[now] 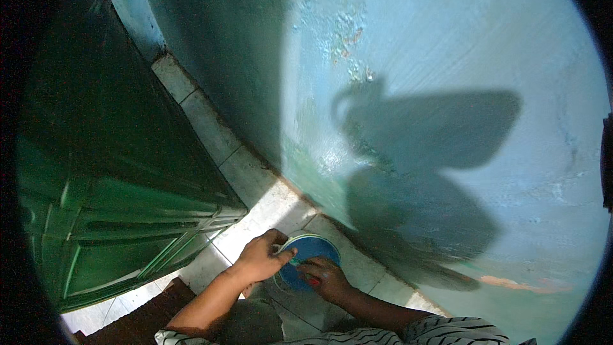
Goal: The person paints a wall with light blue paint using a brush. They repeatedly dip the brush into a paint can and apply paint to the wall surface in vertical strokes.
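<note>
Close in front of my body, a round container with a pale rim stands low over the tiles, its inside blue like paint. My left hand is at its left rim, the fingers bent over the edge and the thumb reaching inward. Over the near right part of the opening, my right hand is closed around a small tool with a red part. A greenish tip shows between the hands. The rest of the tool is hidden by my fingers, so its kind is unclear.
A light-blue wall with peeling patches rises ahead and right, bearing the shadow of my head and body. Dark green panelled furniture stands at left. White floor tiles run between them. A brown ribbed mat or cloth lies lower left.
</note>
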Action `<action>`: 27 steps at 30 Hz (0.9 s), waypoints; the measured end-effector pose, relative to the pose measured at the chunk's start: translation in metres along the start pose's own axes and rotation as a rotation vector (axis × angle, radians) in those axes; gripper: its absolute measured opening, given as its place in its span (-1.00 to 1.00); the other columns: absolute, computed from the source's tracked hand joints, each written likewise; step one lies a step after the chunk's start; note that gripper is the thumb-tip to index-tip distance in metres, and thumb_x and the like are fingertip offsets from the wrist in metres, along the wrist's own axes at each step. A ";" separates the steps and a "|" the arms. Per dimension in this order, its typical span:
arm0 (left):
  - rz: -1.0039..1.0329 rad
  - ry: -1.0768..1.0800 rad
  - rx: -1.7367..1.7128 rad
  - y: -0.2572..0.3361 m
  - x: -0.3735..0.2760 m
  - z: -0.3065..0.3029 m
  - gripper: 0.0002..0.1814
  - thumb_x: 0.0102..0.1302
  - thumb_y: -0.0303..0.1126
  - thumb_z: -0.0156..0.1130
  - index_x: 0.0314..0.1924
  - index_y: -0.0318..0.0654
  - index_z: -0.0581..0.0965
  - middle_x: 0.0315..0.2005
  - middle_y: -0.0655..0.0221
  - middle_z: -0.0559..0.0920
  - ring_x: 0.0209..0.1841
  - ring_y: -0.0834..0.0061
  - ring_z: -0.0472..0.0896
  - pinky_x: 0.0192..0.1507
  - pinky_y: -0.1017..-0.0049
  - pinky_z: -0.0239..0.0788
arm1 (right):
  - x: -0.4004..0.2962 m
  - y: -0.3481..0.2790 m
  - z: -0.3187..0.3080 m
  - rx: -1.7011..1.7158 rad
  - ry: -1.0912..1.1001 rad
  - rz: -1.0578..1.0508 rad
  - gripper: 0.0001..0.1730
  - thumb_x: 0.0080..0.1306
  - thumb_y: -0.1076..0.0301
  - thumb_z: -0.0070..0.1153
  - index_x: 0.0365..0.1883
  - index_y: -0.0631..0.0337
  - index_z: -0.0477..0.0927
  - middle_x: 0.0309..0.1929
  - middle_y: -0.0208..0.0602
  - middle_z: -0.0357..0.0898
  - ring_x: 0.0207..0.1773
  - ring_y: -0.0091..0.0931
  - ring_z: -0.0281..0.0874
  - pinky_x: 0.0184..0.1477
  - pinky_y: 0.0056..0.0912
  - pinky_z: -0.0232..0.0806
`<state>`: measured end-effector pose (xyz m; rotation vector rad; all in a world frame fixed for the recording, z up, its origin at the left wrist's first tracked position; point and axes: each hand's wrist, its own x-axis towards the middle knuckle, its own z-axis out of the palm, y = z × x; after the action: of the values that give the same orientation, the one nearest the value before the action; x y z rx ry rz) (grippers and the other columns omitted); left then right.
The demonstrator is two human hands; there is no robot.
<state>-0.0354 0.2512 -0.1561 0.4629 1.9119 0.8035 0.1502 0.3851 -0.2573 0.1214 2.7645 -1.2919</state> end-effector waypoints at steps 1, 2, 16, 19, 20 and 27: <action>0.009 0.006 0.036 -0.008 0.013 0.005 -0.42 0.27 -0.05 0.27 0.09 -0.41 0.47 -0.02 -0.01 0.61 0.02 0.13 0.62 0.10 0.31 0.42 | 0.001 0.000 0.000 0.004 -0.016 0.009 -0.61 0.13 0.47 0.27 -0.03 0.14 0.60 -0.04 -0.17 0.57 0.06 -0.22 0.53 0.08 -0.15 0.40; 0.017 0.011 0.072 -0.015 0.024 0.010 -0.40 0.27 -0.04 0.26 0.10 -0.41 0.48 -0.01 -0.02 0.61 0.03 0.11 0.61 0.11 0.30 0.41 | 0.003 -0.002 -0.001 0.007 -0.032 0.017 -0.60 0.13 0.47 0.26 -0.01 0.15 0.59 -0.04 -0.17 0.56 0.06 -0.21 0.52 0.09 -0.13 0.39; 0.130 -0.051 0.271 -0.037 0.077 0.017 -0.36 0.21 0.00 0.29 0.07 -0.44 0.50 -0.02 -0.03 0.61 0.06 0.08 0.59 0.12 0.32 0.39 | 0.017 0.043 0.031 -0.082 -0.254 -0.159 -0.69 0.16 0.43 0.15 -0.08 0.19 0.58 -0.20 -0.09 0.46 -0.11 -0.10 0.50 -0.07 -0.10 0.39; 0.104 -0.006 0.234 -0.046 0.073 0.016 -0.37 0.21 0.01 0.29 0.04 -0.44 0.51 -0.03 -0.05 0.61 0.06 0.07 0.59 0.11 0.31 0.40 | 0.017 0.049 0.041 -0.091 -0.223 -0.211 -0.76 0.15 0.42 0.15 -0.18 0.21 0.57 -0.22 -0.08 0.43 -0.16 -0.09 0.51 -0.13 -0.08 0.40; 0.128 0.011 0.207 -0.056 0.074 0.017 -0.37 0.21 0.02 0.30 0.01 -0.44 0.52 -0.05 -0.05 0.62 0.04 0.08 0.60 0.10 0.32 0.40 | 0.017 0.050 0.045 -0.100 -0.242 -0.193 -0.78 0.15 0.41 0.14 -0.21 0.22 0.56 -0.23 -0.07 0.42 -0.17 -0.09 0.51 -0.15 -0.07 0.40; 0.189 0.078 0.198 -0.047 0.068 0.013 -0.34 0.20 0.05 0.32 0.00 -0.48 0.52 -0.06 -0.05 0.62 0.01 0.12 0.61 0.05 0.32 0.42 | 0.025 0.061 0.063 -0.200 -0.322 -0.141 -0.84 0.19 0.36 0.06 -0.31 0.24 0.56 -0.18 0.00 0.44 -0.14 -0.06 0.51 -0.07 0.00 0.40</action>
<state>-0.0535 0.2648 -0.2364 0.7518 2.0518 0.7654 0.1349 0.3771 -0.3466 -0.2753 2.6363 -0.9523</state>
